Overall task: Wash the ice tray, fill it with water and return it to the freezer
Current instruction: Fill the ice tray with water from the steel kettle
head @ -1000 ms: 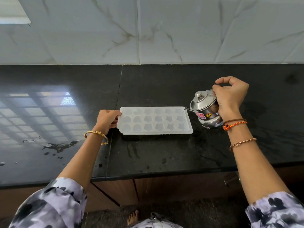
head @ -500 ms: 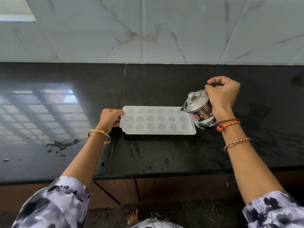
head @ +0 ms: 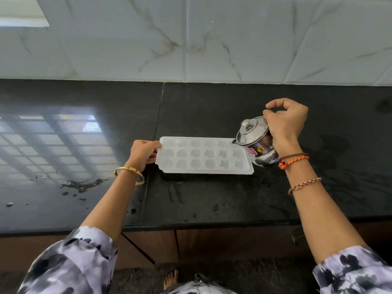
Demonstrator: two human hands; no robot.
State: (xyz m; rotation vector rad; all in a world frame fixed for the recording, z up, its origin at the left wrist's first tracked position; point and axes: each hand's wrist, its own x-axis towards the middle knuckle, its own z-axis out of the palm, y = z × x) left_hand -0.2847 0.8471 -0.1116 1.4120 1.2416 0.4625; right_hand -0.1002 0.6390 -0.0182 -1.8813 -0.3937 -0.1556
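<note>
Head view looks down on a black stone desk [head: 212,200] backed by a wall of white marbled tiles [head: 233,39]. At the far left, window light reflects off the polished surface, and a small puddle of water [head: 81,184] with scattered drops lies nearer the front edge. Moving right, the left hand [head: 143,153], with a gold bangle [head: 129,174] on its wrist, has its fingers [head: 156,145] closed on the left end tab of the ice tray [head: 204,155]. That translucent white tray rests flat on the desk, near the middle of the scene, its long side running left to right, with three rows of shaped cells. Whether the cells hold water cannot be told. At the tray's right end a small steel pot with a knobbed lid [head: 255,141] is tilted leftward, its spout over the tray's far right corner. The right hand [head: 284,126] grips this pot from the right side, fingers wrapped around it, thumb and forefinger curled above. Orange thread bands [head: 293,160] and a copper chain bracelet [head: 304,185] circle the right wrist. Patterned lilac sleeves [head: 70,266] cover both forearms near the camera.
</note>
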